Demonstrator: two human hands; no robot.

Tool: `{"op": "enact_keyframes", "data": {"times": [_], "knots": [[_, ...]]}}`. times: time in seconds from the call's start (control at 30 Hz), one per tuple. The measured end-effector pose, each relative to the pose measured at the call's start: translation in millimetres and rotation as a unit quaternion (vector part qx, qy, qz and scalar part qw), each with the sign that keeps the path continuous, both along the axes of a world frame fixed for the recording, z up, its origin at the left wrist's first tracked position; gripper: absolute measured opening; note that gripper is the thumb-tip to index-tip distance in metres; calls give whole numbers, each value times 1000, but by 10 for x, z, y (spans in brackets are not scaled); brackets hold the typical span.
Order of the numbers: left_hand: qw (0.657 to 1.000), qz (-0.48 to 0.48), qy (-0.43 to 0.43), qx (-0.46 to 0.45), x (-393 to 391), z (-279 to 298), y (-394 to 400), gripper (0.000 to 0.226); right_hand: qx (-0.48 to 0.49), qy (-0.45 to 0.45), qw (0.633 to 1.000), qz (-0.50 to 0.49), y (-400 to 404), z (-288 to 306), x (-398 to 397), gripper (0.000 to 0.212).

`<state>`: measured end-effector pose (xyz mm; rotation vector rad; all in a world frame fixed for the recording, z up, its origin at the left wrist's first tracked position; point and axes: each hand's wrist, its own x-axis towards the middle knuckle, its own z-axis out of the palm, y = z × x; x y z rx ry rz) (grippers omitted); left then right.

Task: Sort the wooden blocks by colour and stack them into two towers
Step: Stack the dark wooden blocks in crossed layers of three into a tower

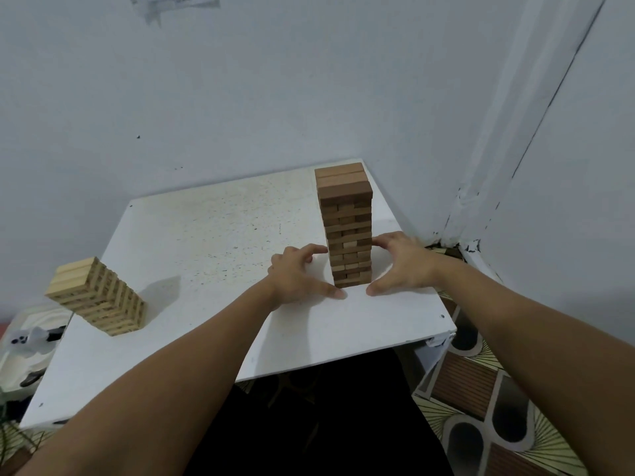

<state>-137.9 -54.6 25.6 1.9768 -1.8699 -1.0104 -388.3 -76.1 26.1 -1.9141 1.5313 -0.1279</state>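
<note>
a tall dark brown block tower [347, 228] stands near the far right of a white table [213, 235]. the left hand [299, 273] and right hand [400, 264] flank its lower half, each grip spread open, fingertips touching its sides. a shorter pale block tower [98, 297] stands at the table's left edge.

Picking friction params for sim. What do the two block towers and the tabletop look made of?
Brown tower: wood, matte, darker stain; a few paler block ends show.
Pale tower: light unstained-looking wood, dark markings on the block sides, too small to read.
Table: white painted or laminated board, probably; thin flat edge, scuffed and speckled top. Core material cannot be told.
</note>
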Motion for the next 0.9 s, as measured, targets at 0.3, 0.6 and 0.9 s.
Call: {"op": "enact_keyframes", "data": {"times": [0.3,0.6,0.9], "knots": [[998,-10,-42,-41,-41,-166,-133,84,2,-42,999,-24,-101,-39,50,98],[997,-9,-47,-52,-85,-200,-109,88,-6,-57,998,-24,-64,-89,92,94],[998,5,-35,-57,-119,-212,-90,81,-10,-65,997,-30,-44,-124,100,91]]}}
